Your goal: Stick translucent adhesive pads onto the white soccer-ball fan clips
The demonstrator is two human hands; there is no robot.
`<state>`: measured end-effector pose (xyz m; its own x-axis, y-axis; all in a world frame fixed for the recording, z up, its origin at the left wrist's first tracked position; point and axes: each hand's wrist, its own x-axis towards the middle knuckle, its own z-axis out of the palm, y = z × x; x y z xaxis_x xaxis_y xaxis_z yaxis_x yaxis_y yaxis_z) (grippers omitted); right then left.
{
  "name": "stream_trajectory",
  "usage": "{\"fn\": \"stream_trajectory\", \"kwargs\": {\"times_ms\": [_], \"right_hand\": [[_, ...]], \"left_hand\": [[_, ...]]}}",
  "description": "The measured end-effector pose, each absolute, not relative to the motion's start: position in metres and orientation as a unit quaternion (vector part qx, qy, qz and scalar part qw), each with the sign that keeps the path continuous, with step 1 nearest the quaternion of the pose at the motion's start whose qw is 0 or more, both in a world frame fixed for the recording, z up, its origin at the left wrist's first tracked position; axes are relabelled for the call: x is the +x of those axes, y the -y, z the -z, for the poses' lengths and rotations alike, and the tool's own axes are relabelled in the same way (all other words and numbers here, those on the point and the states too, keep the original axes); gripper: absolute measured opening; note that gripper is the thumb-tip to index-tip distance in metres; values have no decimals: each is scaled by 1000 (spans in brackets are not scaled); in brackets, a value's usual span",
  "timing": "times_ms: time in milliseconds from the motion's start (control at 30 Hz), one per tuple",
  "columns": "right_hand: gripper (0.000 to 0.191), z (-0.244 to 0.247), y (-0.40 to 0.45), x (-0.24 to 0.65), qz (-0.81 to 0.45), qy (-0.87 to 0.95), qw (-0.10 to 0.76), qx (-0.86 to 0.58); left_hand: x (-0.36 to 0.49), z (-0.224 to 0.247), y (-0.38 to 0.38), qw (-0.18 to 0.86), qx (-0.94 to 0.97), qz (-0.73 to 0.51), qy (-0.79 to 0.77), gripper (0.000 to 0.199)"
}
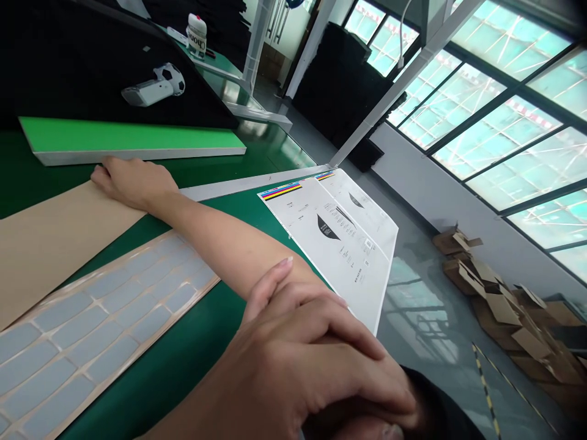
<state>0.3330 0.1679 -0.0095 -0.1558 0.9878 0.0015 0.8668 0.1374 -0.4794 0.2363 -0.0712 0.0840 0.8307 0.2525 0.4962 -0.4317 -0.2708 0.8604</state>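
My right hand (pixel 135 182) lies at the far end of a plain brown sheet (pixel 64 238), with its fingers curled at the edge; the fingertips are partly hidden. The bare right forearm stretches across the picture from the lower right. In the foreground, my left hand (pixel 307 348) is closed round that arm near the dark sleeve (pixel 435 397), with one finger sticking up apart from the others. Below the brown sheet is a sheet of grey rounded-rectangle pieces on a tan backing (pixel 110 318). A printed white sheet (pixel 334 238) with colour bars lies beyond the forearm.
On the green table (pixel 202 330), a bright green block (pixel 132 137) stands past my right hand. Behind it, a white device with a football-patterned end (pixel 156 85) rests on a black surface. A white bottle (pixel 197 35) stands farther back. Open cardboard boxes (pixel 504 311) lie on the floor.
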Motion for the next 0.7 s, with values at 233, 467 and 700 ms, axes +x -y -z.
{"fn": "stream_trajectory", "kwargs": {"times_ms": [233, 467, 700], "right_hand": [[33, 8, -167, 333, -181, 737, 164, -630], [40, 12, -170, 334, -181, 737, 170, -628], [37, 10, -169, 333, -183, 736, 167, -631]], "left_hand": [[236, -88, 66, 613, 740, -270, 69, 11], [237, -90, 63, 611, 755, -232, 55, 8], [237, -89, 66, 627, 737, -244, 57, 6]]}}
